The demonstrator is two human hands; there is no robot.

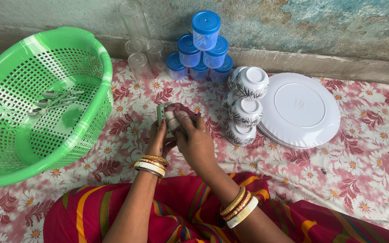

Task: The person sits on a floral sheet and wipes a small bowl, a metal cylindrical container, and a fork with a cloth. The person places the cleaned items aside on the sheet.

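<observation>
Two hands, the left hand (157, 140) and the right hand (193, 137), close together around a small green cup (162, 112) with a cloth (176, 111) over the flowery mat (361, 171), beside the green basket (91, 54).

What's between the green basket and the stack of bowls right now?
In the head view, both hands, left hand and right hand, holding a small cup over the floral cloth.

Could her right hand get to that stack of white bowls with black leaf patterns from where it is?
Probably yes. The right hand sits just beside the stack of white leaf-patterned bowls, with only bare floral cloth between. It is busy, though, holding a small cup-like item together with the left hand.
</observation>
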